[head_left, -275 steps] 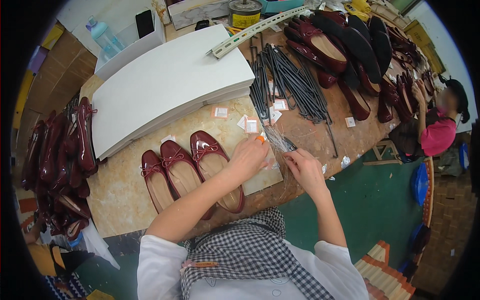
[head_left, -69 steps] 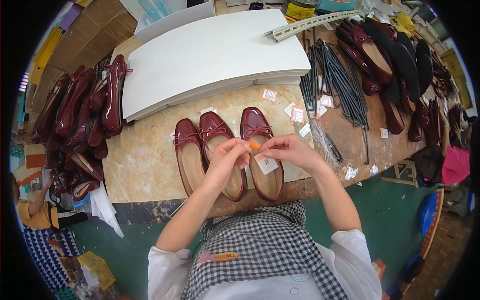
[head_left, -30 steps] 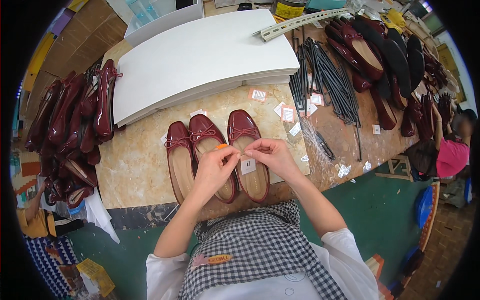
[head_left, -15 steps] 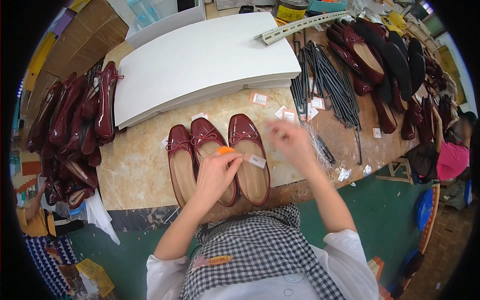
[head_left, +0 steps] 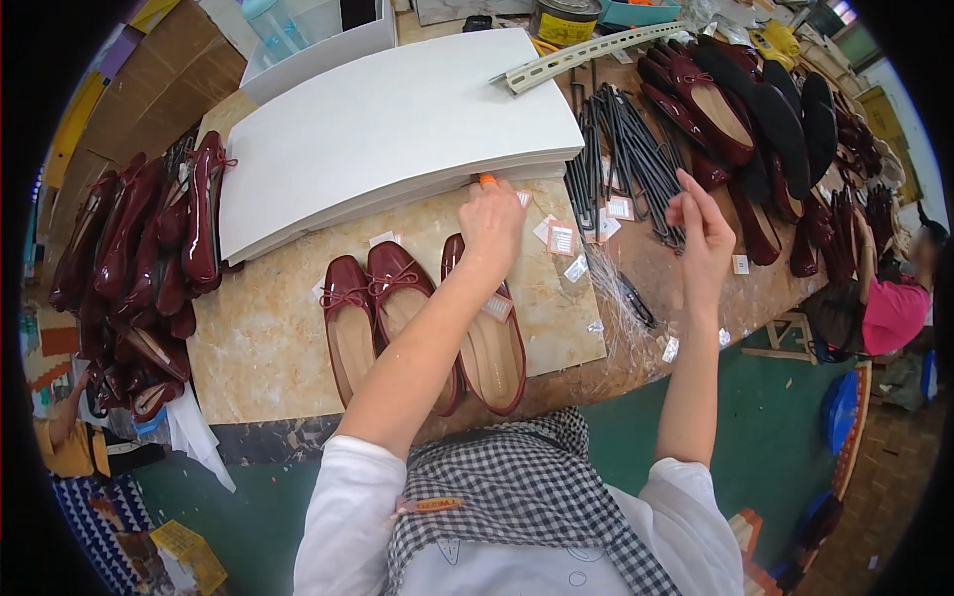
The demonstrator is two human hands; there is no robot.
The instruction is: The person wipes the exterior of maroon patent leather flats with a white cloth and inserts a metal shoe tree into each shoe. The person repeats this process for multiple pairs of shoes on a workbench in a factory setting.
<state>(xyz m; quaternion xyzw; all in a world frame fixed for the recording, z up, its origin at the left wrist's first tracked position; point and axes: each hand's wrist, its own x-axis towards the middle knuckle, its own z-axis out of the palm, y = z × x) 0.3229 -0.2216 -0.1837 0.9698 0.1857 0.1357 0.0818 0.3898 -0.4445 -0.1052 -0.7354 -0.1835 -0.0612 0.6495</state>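
My left hand (head_left: 492, 223) reaches forward to the front edge of a stack of white boards (head_left: 397, 129), fingers curled down. A bit of orange (head_left: 487, 180) shows at its fingertips, and a paper tag (head_left: 524, 199) sits beside them; what the fingers grip is hidden. Under that forearm stand three dark red patent ballet flats (head_left: 348, 283) with bows, toes pointing away from me. Another tag (head_left: 497, 306) lies on the rightmost flat (head_left: 494, 363). My right hand (head_left: 706, 228) is raised by the black rods (head_left: 636, 149), thumb and forefinger apart, nothing visible between them.
Piles of red flats rise at the left (head_left: 134, 238) and right (head_left: 711, 109). A slotted metal rail (head_left: 586, 58) lies across the boards' corner. Loose tags (head_left: 560, 236) and thin clear strands (head_left: 606, 268) are scattered right of centre. A person in pink (head_left: 889, 308) is at the far right.
My left hand has let go of the tag over the right flat and moved forward to the boards' edge. My right hand has swung right and up towards the rods.
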